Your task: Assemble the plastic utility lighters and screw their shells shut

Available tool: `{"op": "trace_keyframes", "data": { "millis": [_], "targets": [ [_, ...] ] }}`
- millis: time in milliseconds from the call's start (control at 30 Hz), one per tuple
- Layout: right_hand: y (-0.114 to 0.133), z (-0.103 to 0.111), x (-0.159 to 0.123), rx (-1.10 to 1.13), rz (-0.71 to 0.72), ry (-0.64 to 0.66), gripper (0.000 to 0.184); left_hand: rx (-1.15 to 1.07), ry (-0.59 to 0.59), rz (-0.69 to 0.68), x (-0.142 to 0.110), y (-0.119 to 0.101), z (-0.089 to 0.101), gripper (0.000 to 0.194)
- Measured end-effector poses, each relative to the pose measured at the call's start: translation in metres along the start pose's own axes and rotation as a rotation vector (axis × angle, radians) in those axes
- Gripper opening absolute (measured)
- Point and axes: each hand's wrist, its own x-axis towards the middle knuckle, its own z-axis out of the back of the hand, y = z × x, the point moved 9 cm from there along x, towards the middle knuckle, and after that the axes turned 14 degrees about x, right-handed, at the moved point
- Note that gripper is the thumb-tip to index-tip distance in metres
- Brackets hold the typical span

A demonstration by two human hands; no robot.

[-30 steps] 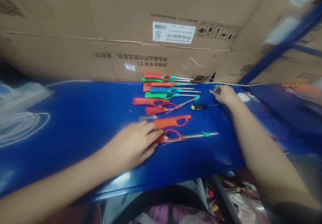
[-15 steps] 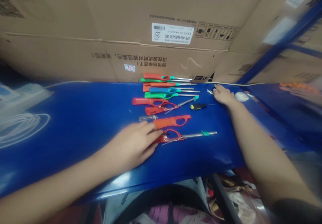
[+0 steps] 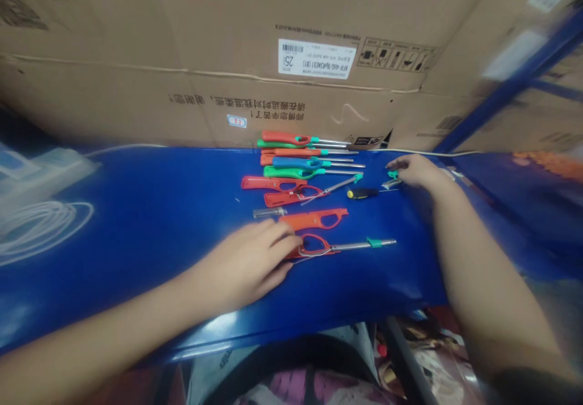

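Observation:
On the blue tabletop, my left hand is closed around the handle end of an opened red lighter half. Its metal tube, thin wire and green tip piece show to the right. An orange handle shell lies just above it, and a clear fuel tank is beside the knuckles. At the back right, my right hand reaches over small parts with its fingers stretched out. A small green piece and a small metal part are under its fingertips; contact is unclear. A yellow-and-black screwdriver lies left of them.
Several long-nosed lighters lie stacked in a row against a large cardboard box. Another opened red lighter and a red shell are in front. Coiled white cable lies at the left. A blue post slants at the right.
My right hand has moved to the right, and the green piece now shows below its fingers. The small metal part appears nearer the screwdriver tip. My left hand stays on the lighter half.

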Motion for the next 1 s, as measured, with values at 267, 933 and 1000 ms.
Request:
{"op": "trace_keyframes", "data": {
  "millis": [267, 933, 1000],
  "targets": [
    [0.006, 0.004, -0.005, -0.088, 0.005, -0.001, 0.015, -0.107, -0.013, -0.012, 0.000, -0.002, 0.000, 0.020],
    [0.171, -0.077, -0.155, 0.034, 0.720, 0.658, 0.014, -0.162, -0.026, 0.014, 0.007, 0.003, -0.009, 0.017],
    [0.169, -0.078, -0.156, -0.036, 0.735, 0.626, 0.012, -0.174, -0.028, 0.011, 0.007, 0.004, -0.011, 0.017]
  ]
}}
